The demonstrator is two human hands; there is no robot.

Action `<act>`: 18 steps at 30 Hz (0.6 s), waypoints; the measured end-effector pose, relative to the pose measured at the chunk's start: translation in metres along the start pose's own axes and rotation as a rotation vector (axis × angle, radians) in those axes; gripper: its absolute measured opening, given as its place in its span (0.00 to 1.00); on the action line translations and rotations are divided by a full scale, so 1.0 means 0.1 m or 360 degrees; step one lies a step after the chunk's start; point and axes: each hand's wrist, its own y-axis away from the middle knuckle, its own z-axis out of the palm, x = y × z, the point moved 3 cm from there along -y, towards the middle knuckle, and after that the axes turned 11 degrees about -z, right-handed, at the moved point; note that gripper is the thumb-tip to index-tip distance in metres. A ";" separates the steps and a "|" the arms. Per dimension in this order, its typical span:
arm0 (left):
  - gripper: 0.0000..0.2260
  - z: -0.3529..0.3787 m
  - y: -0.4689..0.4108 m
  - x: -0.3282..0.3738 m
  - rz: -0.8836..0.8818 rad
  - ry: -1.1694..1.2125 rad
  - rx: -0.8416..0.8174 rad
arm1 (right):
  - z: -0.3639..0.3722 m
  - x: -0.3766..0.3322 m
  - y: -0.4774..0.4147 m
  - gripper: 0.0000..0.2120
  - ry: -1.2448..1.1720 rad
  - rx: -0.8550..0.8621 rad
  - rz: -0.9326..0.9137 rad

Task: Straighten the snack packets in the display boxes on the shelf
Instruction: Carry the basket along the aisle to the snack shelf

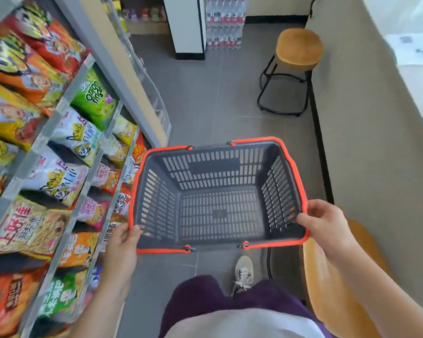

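Packets [59, 132]: glossy bags in orange, yellow, white and green, lying overlapped and tilted in rows on the tiered grey shelf [66, 93], far left. Neither hand touches them.

Left hand [122, 240] grips the near-left rim of a dark slotted basket [213, 167] with orange trim; right hand [325, 223] grips its near-right corner.

Grey tile floor [205, 93] below. Round tan stool [296, 47] beside a beige wall [364, 142]. Bottled water packs [224, 23] stacked at back.

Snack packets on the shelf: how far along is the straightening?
Nothing looks done: the snack packets on the shelf lie at mixed tilts. In hand: left hand and right hand both grip an empty basket by its rim, neither touching a packet. Left: all the straightening.
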 end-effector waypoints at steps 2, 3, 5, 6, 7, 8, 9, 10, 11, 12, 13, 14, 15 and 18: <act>0.17 0.13 -0.17 0.14 -0.0106 0.0047 0.0065 | 0.01 -0.24 -0.41 0.08 0.0138 -0.0142 -0.0115; 0.18 0.19 -0.27 0.21 -0.0158 0.0051 0.0065 | 0.03 -0.33 -0.61 0.09 0.0185 -0.0199 -0.0156; 0.18 0.31 -0.46 0.35 -0.0220 -0.0002 0.0044 | 0.11 -0.49 -0.98 0.08 0.0258 -0.0262 -0.0206; 0.19 0.38 -0.56 0.40 -0.0233 -0.0045 0.0030 | 0.16 -0.57 -1.16 0.08 0.0270 -0.0276 -0.0228; 0.19 0.44 -0.68 0.45 -0.0245 -0.0063 0.0024 | 0.23 -0.62 -1.36 0.08 0.0253 -0.0285 -0.0238; 0.18 0.51 -0.79 0.50 -0.0262 -0.0063 0.0039 | 0.31 -0.68 -1.55 0.09 0.0208 -0.0295 -0.0233; 0.16 0.58 -0.90 0.55 -0.0276 -0.0046 0.0060 | 0.42 -0.74 -1.74 0.09 0.0160 -0.0311 -0.0219; 0.13 0.65 -1.02 0.59 -0.0293 -0.0019 0.0083 | 0.53 -0.80 -1.93 0.09 0.0128 -0.0335 -0.0217; 0.11 0.73 -1.15 0.63 -0.0319 0.0011 0.0104 | 0.65 -0.87 -2.12 0.09 0.0114 -0.0352 -0.0228; 0.09 0.81 -1.28 0.67 -0.0355 0.0034 0.0121 | 0.77 -0.94 -2.31 0.09 0.0108 -0.0356 -0.0234; 0.08 0.88 -1.41 0.71 -0.0407 0.0053 0.0138 | 0.88 -1.02 -2.51 0.09 0.0110 -0.0359 -0.0221; 0.09 0.94 -1.51 0.74 -0.0461 0.0070 0.0158 | 1.00 -1.10 -2.69 0.09 0.0118 -0.0376 -0.0199; 0.09 1.00 -1.59 0.77 -0.0508 0.0095 0.0170 | 1.10 -1.18 -2.86 0.09 0.0131 -0.0396 -0.0175; 0.08 1.16 -1.82 0.86 -0.0632 0.0202 0.0188 | 1.40 -1.41 -3.37 0.07 0.0233 -0.0435 -0.0132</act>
